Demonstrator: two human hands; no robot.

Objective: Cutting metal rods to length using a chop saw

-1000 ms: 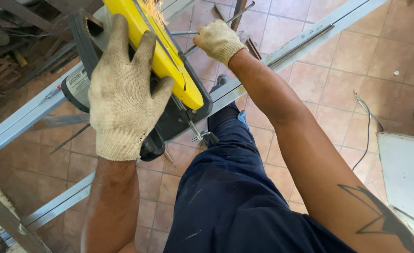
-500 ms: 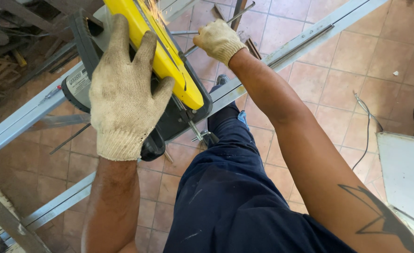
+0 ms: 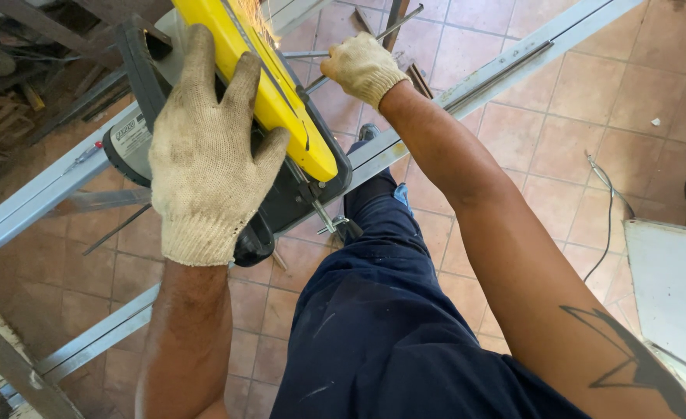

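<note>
A chop saw with a yellow blade guard [image 3: 281, 101] and dark body sits across a long grey metal rail [image 3: 40, 194]. My left hand [image 3: 207, 155], in a dirty knitted glove, presses down on the saw's guard and handle. A few sparks show at the top of the guard. My right hand [image 3: 362, 68], gloved too, grips a thin metal rod [image 3: 401, 22] that runs into the saw from the right. My leg in dark blue trousers [image 3: 382, 310] reaches forward under the saw.
A second grey rail [image 3: 102, 341] lies on the tiled floor at lower left. Scrap metal and wood pile up at top left [image 3: 17, 70]. A thin cable [image 3: 607, 209] trails on the tiles at right, beside a white panel [image 3: 673, 287].
</note>
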